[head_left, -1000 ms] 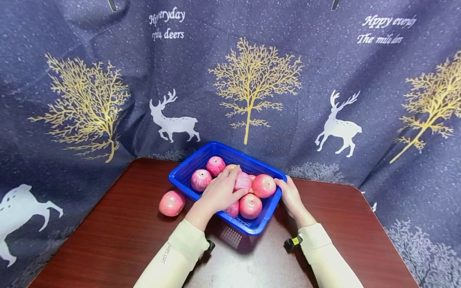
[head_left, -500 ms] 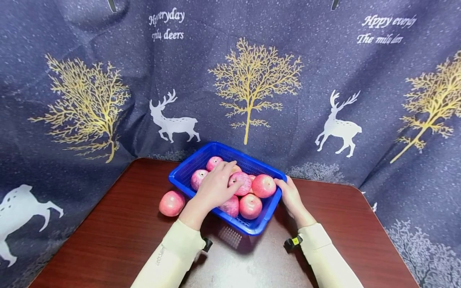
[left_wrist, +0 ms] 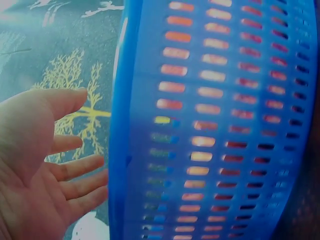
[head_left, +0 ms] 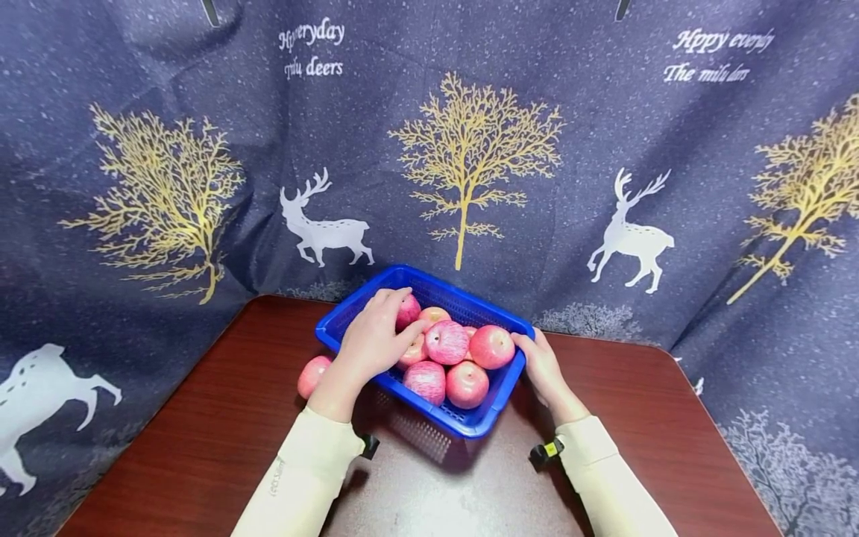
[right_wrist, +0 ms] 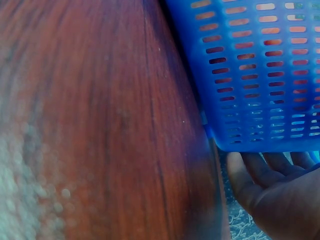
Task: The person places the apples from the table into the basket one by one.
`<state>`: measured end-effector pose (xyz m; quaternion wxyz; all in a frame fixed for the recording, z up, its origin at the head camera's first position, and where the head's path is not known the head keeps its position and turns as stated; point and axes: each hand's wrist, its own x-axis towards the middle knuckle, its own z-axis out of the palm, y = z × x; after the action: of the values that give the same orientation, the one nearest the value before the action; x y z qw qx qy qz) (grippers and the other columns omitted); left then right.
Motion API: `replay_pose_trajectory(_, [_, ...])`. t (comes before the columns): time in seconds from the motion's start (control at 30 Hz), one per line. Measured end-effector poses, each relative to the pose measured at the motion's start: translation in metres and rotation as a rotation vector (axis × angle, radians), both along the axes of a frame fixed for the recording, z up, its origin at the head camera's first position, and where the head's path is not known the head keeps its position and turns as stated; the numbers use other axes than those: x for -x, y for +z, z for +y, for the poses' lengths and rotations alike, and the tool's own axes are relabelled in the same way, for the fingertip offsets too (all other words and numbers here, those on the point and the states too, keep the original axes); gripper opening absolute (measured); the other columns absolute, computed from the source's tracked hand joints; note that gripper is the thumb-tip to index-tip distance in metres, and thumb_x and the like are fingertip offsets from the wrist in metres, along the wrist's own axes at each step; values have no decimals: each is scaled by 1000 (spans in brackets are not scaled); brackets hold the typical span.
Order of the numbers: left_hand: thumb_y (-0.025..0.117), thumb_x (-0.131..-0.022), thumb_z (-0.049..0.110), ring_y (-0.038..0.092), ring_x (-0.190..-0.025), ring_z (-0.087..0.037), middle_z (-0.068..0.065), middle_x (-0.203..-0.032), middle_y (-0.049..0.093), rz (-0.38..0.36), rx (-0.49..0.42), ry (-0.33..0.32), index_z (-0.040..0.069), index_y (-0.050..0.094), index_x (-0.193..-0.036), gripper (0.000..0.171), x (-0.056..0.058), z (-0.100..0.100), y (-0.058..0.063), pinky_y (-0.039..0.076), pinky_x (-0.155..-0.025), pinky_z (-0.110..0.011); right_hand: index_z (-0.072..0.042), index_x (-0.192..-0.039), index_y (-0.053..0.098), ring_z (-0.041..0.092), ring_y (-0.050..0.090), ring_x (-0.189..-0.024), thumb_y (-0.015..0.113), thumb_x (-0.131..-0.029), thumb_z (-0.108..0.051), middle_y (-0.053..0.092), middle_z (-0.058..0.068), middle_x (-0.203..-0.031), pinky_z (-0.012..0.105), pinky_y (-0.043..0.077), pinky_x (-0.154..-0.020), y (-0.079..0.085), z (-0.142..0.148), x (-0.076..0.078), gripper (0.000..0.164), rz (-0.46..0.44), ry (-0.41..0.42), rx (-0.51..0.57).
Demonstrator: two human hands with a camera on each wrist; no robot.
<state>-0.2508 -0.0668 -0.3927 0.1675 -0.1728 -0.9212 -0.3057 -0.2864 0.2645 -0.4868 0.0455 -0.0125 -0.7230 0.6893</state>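
A blue plastic basket (head_left: 493,306) with slotted walls stands on the table, holding several red apples (head_left: 447,342). Over its left end is my left hand (head_left: 370,335), with thumb and fingers spread apart; the fingertips are right by a dark red apple (head_left: 408,312) at the back left. In the left wrist view that hand (left_wrist: 45,165) is above the basket's rim (left_wrist: 119,125), fingers slightly bent. My right hand (head_left: 545,367) grips the basket's right end by the rim, the thumb at the inner edge. One more apple (head_left: 312,375) lies outside, partly hidden by the left wrist.
The brown wooden table (head_left: 637,418) reaches back to a dark blue cloth (head_left: 510,45) printed with deer and golden trees. That cloth hangs close behind the basket. Bare tabletop shows in front and to both sides.
My left hand has moved left across the basket, from the middle apples to the left end, uncovering the apples in the middle. The right hand and the basket have stayed in place.
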Motion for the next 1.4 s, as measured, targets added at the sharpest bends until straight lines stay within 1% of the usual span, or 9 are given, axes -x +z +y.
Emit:
replay_pose_trajectory(0.13, [78, -103, 43, 55, -147, -39, -19, -155, 59, -2, -5, 10, 8, 57, -160, 71, 1, -8, 1, 48, -118, -61, 2, -143, 54, 14, 62, -113, 61, -113, -28, 57, 14, -134, 22, 53, -98, 1, 0, 0, 43, -5, -4, -11])
replay_pose_trajectory(0.37, [75, -103, 45, 57, -145, -41, -21, -154, 60, 10, -4, 24, 5, 57, -160, 71, 2, -22, 0, 47, -119, -59, 1, -144, 55, 13, 63, -111, 61, -113, -28, 58, 14, -135, 22, 54, -97, 1, 1, 0, 44, -9, -4, -12])
replay_pose_trajectory(0.47, [75, -103, 46, 56, -146, -41, -20, -154, 60, 1, -1, 38, 6, 58, -160, 72, 2, -29, -1, 47, -119, -60, 2, -143, 55, 13, 64, -110, 61, -113, -28, 59, 14, -134, 22, 54, -96, 0, 0, 1, 43, -7, -3, -14])
replay_pose_trajectory(0.6, [74, -103, 48, 57, -145, -41, -20, -155, 59, -11, 13, 56, 7, 57, -160, 72, 3, -39, -3, 50, -115, -63, 1, -142, 55, 13, 63, -110, 61, -113, -28, 59, 13, -132, 22, 54, -96, 0, 1, 2, 42, -4, -4, -14])
replay_pose_trajectory(0.83, [74, -105, 46, 59, -139, -43, -23, -151, 60, 4, 26, 64, 4, 55, -161, 73, 3, -58, -4, 51, -111, -63, 3, -141, 55, 13, 62, -110, 61, -113, -26, 59, 10, -129, 22, 52, -97, -2, 1, 1, 41, 1, -1, 5])
replay_pose_trajectory(0.93, [73, -105, 47, 60, -138, -43, -23, -150, 60, -13, 20, 80, 5, 54, -161, 73, 3, -68, -3, 51, -111, -64, 3, -141, 55, 13, 62, -110, 60, -113, -26, 58, 10, -129, 22, 52, -97, -3, 1, 1, 41, 1, 3, 7])
replay_pose_trajectory(1.03, [72, -106, 47, 60, -137, -46, -25, -150, 59, -36, 5, 112, 5, 53, -162, 73, 4, -78, -2, 50, -111, -66, 3, -143, 54, 12, 62, -112, 60, -113, -26, 58, 13, -133, 22, 53, -98, -3, 0, 1, 42, 2, 6, 2])
replay_pose_trajectory(1.27, [69, -108, 48, 60, -136, -48, -29, -150, 58, -65, -36, 166, 1, 49, -163, 75, 5, -108, -1, 48, -111, -68, 3, -144, 54, 11, 66, -108, 60, -112, -25, 59, 16, -135, 23, 56, -95, -2, 1, 2, 42, 5, 10, -3])
replay_pose_trajectory(1.4, [66, -109, 52, 60, -136, -48, -30, -150, 57, -111, -34, 195, 1, 47, -164, 77, 7, -124, -3, 47, -111, -68, 2, -145, 54, 13, 64, -111, 59, -113, -26, 58, 17, -137, 22, 54, -96, 0, 2, 1, 43, -1, 8, -13])
